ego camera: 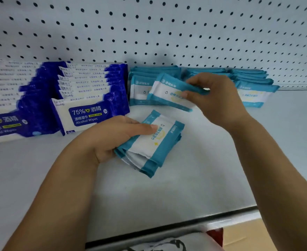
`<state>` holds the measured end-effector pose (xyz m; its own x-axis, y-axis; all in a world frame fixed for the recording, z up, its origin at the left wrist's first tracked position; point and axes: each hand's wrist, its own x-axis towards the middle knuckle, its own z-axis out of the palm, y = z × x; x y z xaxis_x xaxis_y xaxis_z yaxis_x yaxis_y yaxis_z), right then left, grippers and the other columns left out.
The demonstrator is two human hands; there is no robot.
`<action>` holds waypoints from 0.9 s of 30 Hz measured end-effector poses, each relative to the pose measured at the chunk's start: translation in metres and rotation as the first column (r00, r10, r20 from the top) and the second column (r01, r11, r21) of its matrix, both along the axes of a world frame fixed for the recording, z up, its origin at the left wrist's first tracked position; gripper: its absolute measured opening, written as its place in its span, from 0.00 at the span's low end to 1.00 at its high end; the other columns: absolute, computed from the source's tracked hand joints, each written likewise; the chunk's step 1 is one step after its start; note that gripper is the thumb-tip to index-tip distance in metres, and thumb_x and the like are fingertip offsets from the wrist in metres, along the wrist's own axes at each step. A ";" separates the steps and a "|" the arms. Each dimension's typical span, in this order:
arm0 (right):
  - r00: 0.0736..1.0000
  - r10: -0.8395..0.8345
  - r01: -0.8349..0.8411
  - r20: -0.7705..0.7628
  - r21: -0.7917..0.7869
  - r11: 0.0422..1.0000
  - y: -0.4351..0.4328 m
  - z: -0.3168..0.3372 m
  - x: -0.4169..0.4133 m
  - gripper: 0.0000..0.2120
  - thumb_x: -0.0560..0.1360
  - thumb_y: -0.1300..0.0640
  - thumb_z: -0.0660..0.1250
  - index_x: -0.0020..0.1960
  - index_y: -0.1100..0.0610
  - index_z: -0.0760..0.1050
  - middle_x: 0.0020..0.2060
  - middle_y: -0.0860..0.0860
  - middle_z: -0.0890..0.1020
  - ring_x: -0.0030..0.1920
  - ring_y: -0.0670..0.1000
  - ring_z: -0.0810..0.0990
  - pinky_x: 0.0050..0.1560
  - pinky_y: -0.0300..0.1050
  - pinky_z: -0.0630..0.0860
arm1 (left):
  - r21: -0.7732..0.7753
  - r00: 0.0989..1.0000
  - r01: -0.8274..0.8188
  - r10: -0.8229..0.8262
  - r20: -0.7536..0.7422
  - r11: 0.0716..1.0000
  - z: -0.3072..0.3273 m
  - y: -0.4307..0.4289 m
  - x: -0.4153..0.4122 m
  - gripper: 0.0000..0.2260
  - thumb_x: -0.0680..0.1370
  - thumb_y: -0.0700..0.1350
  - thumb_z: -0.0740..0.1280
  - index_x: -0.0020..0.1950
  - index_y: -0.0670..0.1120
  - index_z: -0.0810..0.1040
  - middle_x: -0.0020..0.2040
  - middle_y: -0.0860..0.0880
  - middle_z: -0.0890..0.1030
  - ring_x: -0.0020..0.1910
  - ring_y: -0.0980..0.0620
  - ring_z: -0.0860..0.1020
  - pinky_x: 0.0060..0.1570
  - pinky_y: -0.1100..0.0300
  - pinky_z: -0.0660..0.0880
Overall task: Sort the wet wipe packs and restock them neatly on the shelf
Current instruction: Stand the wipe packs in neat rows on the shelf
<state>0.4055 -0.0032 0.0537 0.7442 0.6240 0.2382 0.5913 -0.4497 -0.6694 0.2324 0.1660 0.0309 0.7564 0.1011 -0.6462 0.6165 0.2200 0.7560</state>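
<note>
At centre frame, the right hand pinches one teal pack, tilted, apparently to slot into the teal rows against the pegboard. The left hand grips a spare stack low over the shelf, likely the supply; blue packs stand left.

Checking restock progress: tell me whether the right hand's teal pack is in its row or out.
Out. The right hand pinches the teal pack, tilted, in front of the teal rows, not among them.

Teal-and-white wipe packs, navy-and-white packs
</note>
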 end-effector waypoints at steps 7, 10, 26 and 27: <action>0.922 0.174 -0.151 0.346 -0.094 0.984 0.050 -0.018 0.017 0.13 0.70 0.51 0.78 0.51 0.55 0.84 0.44 0.45 0.77 0.50 0.50 0.72 0.53 0.49 0.72 | -0.008 1.000 0.008 -0.008 0.007 1.000 0.000 0.003 -0.002 0.13 0.74 0.48 0.74 0.52 0.40 0.86 0.47 0.42 0.88 0.37 0.50 0.86 0.33 0.61 0.81; 0.887 0.160 -0.133 0.432 -0.093 0.987 0.059 -0.031 0.020 0.13 0.67 0.49 0.78 0.47 0.55 0.83 0.42 0.48 0.79 0.48 0.54 0.74 0.49 0.59 0.74 | 0.005 1.000 -0.001 0.001 -0.005 1.000 0.000 0.004 -0.001 0.12 0.76 0.48 0.74 0.53 0.40 0.85 0.46 0.43 0.88 0.36 0.51 0.86 0.31 0.62 0.80; 0.877 -0.278 0.258 -0.393 -0.102 0.961 -0.031 -0.014 -0.065 0.25 0.67 0.28 0.69 0.49 0.47 0.75 0.38 0.45 0.85 0.39 0.44 0.84 0.40 0.43 0.81 | -0.078 0.982 -0.073 0.085 0.168 0.994 -0.009 -0.027 0.013 0.23 0.72 0.54 0.72 0.63 0.45 0.80 0.54 0.47 0.88 0.53 0.48 0.87 0.49 0.54 0.84; 0.856 -0.277 0.253 -0.436 -0.112 0.961 -0.035 -0.015 -0.067 0.26 0.65 0.29 0.71 0.52 0.46 0.73 0.38 0.44 0.86 0.38 0.43 0.84 0.39 0.42 0.80 | -0.071 0.982 -0.078 0.088 0.166 0.994 -0.011 -0.031 0.014 0.24 0.72 0.55 0.72 0.64 0.44 0.80 0.54 0.47 0.87 0.54 0.48 0.86 0.51 0.53 0.83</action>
